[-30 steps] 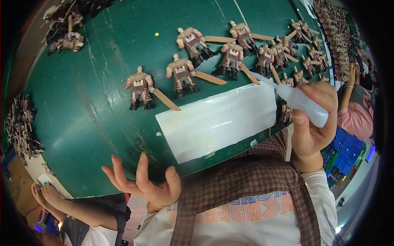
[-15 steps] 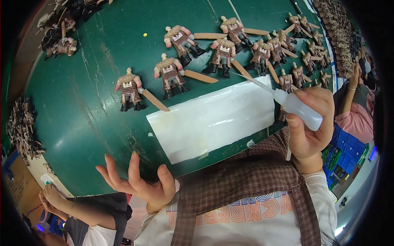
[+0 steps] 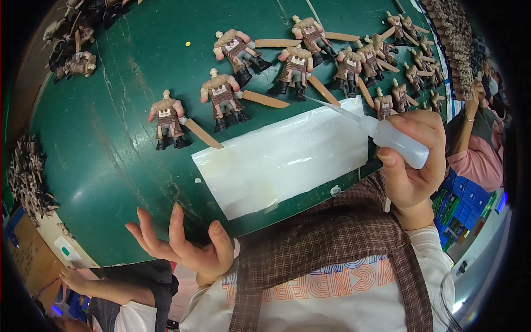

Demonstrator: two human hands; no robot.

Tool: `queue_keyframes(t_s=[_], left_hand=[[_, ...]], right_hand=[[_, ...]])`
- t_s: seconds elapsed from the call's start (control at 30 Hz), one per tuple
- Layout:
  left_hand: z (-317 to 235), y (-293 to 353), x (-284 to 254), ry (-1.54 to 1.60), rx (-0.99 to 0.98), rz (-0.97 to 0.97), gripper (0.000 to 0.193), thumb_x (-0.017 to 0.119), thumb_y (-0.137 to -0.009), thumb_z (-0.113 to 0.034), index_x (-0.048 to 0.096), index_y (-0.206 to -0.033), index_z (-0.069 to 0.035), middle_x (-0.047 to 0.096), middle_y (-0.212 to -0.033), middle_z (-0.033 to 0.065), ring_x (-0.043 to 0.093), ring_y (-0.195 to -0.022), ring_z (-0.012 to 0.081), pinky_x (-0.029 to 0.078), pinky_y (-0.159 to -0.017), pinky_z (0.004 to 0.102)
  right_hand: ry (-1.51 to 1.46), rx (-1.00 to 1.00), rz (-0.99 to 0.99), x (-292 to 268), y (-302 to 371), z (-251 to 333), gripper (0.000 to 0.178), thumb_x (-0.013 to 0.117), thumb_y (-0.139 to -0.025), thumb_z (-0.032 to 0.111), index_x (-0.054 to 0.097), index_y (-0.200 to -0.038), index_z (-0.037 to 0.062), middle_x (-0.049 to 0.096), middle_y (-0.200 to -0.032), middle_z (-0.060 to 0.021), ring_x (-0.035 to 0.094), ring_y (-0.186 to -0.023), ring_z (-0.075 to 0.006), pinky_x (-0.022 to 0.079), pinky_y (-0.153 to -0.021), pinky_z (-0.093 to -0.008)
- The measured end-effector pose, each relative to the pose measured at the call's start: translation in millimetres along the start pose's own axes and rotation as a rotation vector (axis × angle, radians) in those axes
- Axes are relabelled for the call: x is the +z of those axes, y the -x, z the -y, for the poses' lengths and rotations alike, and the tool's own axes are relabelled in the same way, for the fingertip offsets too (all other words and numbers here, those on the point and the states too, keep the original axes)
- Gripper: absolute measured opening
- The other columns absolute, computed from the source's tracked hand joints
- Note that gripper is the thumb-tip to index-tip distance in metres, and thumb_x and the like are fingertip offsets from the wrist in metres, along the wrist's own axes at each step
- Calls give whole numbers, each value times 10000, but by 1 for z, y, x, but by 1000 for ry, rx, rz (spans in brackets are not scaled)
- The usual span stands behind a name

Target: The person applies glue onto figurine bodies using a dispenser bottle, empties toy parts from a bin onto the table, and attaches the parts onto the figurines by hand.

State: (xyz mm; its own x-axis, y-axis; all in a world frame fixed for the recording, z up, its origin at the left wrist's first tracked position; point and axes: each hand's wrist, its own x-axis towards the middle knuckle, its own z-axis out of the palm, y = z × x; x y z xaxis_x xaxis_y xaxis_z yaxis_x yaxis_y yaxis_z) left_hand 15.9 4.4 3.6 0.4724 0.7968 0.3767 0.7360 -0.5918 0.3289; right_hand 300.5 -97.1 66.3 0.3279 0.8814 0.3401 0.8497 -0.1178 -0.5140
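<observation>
Translucent white squeeze bottle (image 3: 395,144), tilted, long nozzle toward figurines

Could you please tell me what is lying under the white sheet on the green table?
The white sheet lies flat on the green table, whose surface shows all around it. Anything beneath the sheet is covered. The right hand holds a squeeze bottle above its far corner.

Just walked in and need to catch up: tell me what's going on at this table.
A person sits at a green table. The right hand holds a small squeeze bottle, its long nozzle pointing toward the toy figures standing in rows, each with a flat tan sword. The left hand is open and empty near the table's edge. A white sheet lies in front.
</observation>
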Motion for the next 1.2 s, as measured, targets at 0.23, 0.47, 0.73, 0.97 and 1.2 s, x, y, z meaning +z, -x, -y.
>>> queue_keyframes(t_s=[0.23, 0.47, 0.73, 0.97, 1.2], left_hand=[[-1, 0, 1, 19, -27, -9, 462, 519, -938, -400, 543, -1229, -42, 378, -1424, 254, 249, -1374, 435, 144, -1108, 600], [3, 4, 1, 9, -47, 29, 496, 528, -928, -442, 545, -1224, -44, 335, -1414, 287, 208, -1361, 481, 150, -1076, 645], [-3, 2, 2, -13, -66, 47, 505, 534, -929, -456, 548, -1221, -45, 336, -1424, 265, 190, -1370, 486, 172, -1064, 630], [-3, 1, 2, 0, -56, 68, 496, 548, -926, -444, 547, -1223, -46, 324, -1431, 259, 182, -1374, 483, 168, -1064, 625], [-3, 1, 0, -1, -82, 63, 493, 543, -928, -440, 546, -1227, -48, 319, -1435, 258, 165, -1379, 482, 165, -1064, 627]], right_hand=[[-67, 19, -37, 3, 0, -4, 416, 810, -727, 148, 621, -1056, -21, 589, -936, -138, 573, -815, -228, 469, -730, -294], [-113, 68, -215, -6, 4, -21, 381, 768, -778, 118, 602, -1081, -42, 584, -992, -141, 563, -865, -207, 460, -764, -286], [-4, 57, -179, -9, -2, -30, 297, 673, -866, 112, 581, -1109, -31, 556, -1063, -134, 531, -960, -202, 430, -857, -296], [27, 18, -210, -4, -9, -30, 339, 772, -758, 72, 627, -1047, -29, 591, -977, -142, 572, -864, -218, 460, -769, -284], [90, -41, -184, -3, -16, -30, 359, 788, -736, 65, 628, -1042, -31, 596, -970, -141, 582, -848, -221, 471, -735, -282]])
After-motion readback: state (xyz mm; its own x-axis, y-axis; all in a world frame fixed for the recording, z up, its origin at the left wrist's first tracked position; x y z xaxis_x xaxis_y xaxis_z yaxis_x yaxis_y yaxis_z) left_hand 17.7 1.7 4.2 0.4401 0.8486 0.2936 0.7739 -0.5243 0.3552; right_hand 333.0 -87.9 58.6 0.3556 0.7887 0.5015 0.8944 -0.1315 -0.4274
